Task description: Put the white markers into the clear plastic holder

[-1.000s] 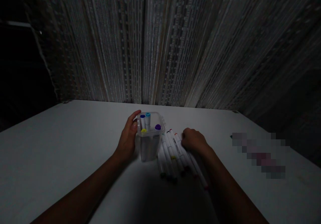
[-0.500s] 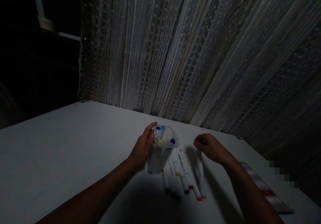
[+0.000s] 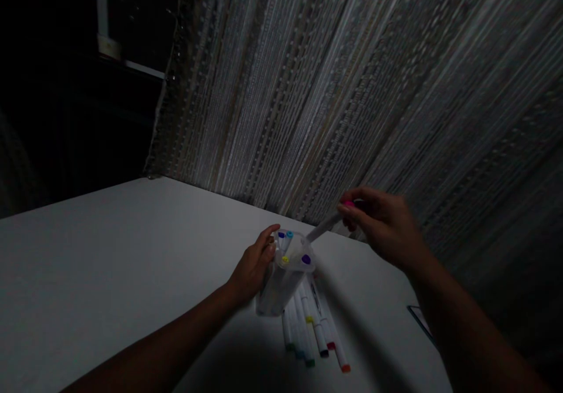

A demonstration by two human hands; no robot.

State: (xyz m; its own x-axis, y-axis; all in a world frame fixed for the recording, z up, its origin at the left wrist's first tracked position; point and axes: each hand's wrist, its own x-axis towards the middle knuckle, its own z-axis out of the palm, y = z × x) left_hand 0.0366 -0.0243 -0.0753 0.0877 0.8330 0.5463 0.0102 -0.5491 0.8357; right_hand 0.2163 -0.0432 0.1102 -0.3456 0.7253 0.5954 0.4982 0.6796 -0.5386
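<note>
My left hand (image 3: 253, 267) is wrapped round the left side of a clear plastic container (image 3: 281, 290), which stands upright on the table. Several markers are inside it, among them a light blue one (image 3: 289, 235), a yellow one (image 3: 285, 259) and a purple one (image 3: 306, 259). My right hand (image 3: 380, 223) pinches a white marker (image 3: 325, 226) by its pink end. This marker slants down to the left, its lower end at the container's right rim; I cannot tell whether it touches. Several white markers with coloured ends (image 3: 320, 334) lie side by side in front of the container.
The white table (image 3: 176, 234) runs up to a striped, stringy curtain (image 3: 281, 88) at the back. A flat dark-edged object (image 3: 421, 322) lies at the right, partly behind my right forearm. The room at the far left is dark.
My right hand has lifted the pink-ended marker off the table and brought its lower end up to the container's rim. My left hand still holds the container. The view has shifted slightly.
</note>
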